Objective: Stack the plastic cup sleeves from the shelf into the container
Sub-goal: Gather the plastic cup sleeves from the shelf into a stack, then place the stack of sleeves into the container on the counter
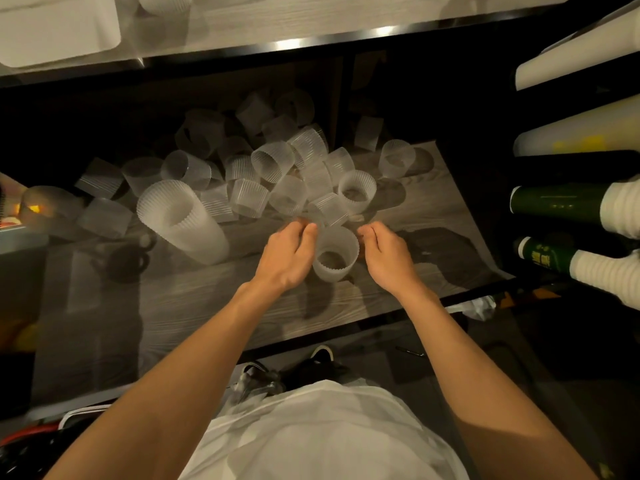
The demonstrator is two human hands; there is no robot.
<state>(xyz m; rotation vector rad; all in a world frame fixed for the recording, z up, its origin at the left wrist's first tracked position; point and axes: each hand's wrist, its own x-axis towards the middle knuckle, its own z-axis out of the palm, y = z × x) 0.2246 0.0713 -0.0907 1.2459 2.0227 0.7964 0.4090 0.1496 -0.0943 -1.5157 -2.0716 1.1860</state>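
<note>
Several translucent ribbed cup sleeves [273, 161] lie scattered in a heap on the low wooden shelf [194, 306]. A long nested stack of sleeves [180, 221] lies on its side at the left of the heap. A short sleeve stack [335, 254] stands upright in front of the heap, between my two hands. My left hand [292, 252] has its fingers curled against the short stack's left side. My right hand [384, 254] has curled fingers at the stack's right rim. The fingertips' exact hold is hidden behind the hands.
A counter edge [311, 41] overhangs the shelf, with a white bin [59, 29] on top at the left. Green bottles in white foam netting [561, 202] and white rolls [581, 129] lie at the right. A grey box [20, 240] stands at the left edge. My shoes [322, 355] are below.
</note>
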